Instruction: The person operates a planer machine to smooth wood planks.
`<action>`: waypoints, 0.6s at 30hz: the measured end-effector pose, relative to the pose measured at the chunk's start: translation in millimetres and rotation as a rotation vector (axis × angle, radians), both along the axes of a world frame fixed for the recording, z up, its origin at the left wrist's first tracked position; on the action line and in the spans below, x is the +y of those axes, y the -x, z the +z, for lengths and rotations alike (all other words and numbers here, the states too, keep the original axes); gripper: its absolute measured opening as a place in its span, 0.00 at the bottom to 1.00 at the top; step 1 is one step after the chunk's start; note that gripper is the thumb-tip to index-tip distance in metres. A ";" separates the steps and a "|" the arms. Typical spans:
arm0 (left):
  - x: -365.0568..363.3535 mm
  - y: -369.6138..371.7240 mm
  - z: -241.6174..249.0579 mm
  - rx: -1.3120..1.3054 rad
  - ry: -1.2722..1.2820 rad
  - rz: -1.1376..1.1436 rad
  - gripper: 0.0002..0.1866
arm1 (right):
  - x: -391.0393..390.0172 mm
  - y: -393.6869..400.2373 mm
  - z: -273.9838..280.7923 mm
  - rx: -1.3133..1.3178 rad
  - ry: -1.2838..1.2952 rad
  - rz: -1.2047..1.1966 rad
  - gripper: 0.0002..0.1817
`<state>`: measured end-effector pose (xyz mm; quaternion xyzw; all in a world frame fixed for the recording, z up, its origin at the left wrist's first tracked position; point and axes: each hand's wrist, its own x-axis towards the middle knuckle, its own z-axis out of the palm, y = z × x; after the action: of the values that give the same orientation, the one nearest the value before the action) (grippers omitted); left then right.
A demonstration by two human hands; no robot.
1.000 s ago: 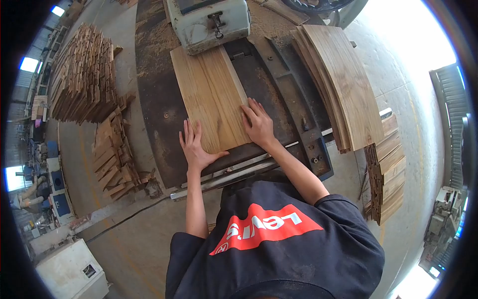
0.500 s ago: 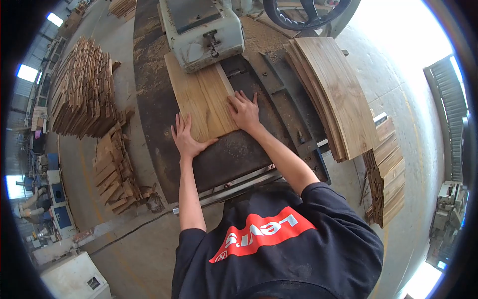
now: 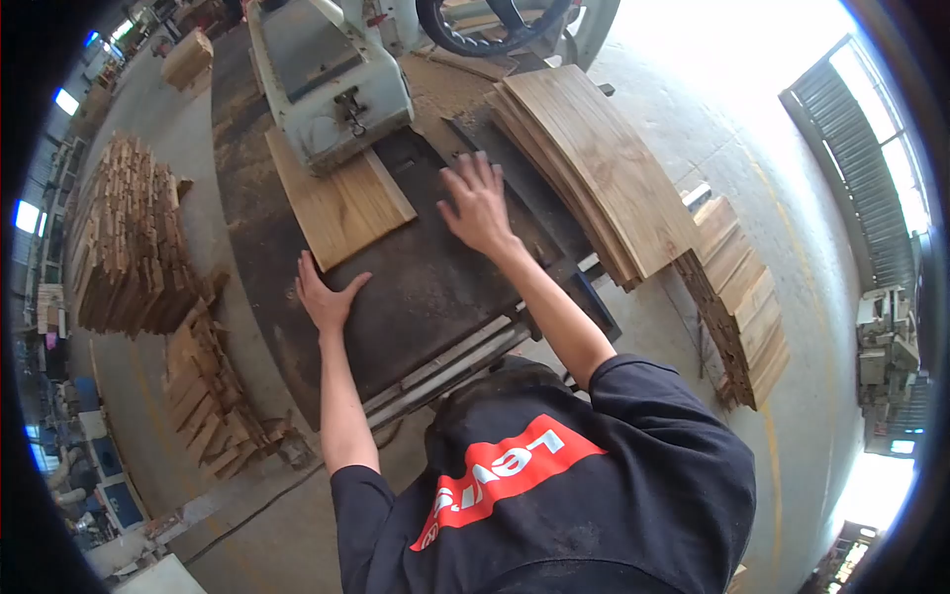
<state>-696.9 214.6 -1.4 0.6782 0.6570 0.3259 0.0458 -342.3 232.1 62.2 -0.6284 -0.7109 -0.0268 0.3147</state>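
Observation:
A wooden board [image 3: 346, 213] lies on the dark machine table [image 3: 396, 312], its far part under the pale machine housing [image 3: 332, 94]. My left hand [image 3: 332, 299] is open, thumb spread wide, with fingertips close to the board's near left corner. To the right of the board, my right hand [image 3: 479, 206] is raised with its fingers apart, a little blurred, and nothing is in it. It stands between that board and a stack of planks [image 3: 604, 163].
A black handwheel [image 3: 495, 25] tops the machine. Rough wood is piled high at the left [image 3: 134, 238], with a lower pile [image 3: 213, 391] nearer. Another plank pile [image 3: 742, 297] stands beyond the stack at right. Sawdust [image 3: 445, 94] covers part of the table.
The board has gone farther under the housing, away from me. My right hand has come off its edge and moved toward the stack; my left hand no longer rests along its side. The view has shifted.

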 end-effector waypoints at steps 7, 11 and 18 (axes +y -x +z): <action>0.9 -3.7 9.2 0.086 0.011 -0.029 0.70 | -140.5 -139.5 51.1 -0.259 0.358 -0.663 0.47; 2.1 -0.9 4.6 0.051 0.034 -0.014 0.66 | -165.7 -178.9 45.3 -0.250 0.438 -0.674 0.48; 5.1 1.3 -2.5 0.050 0.027 -0.014 0.62 | -174.7 -171.2 29.5 -0.474 0.203 -0.625 0.40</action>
<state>-698.2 219.7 -3.8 0.6900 0.6576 0.2999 0.0407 -171.0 57.3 91.7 -0.8185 -0.5374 -0.1953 0.0550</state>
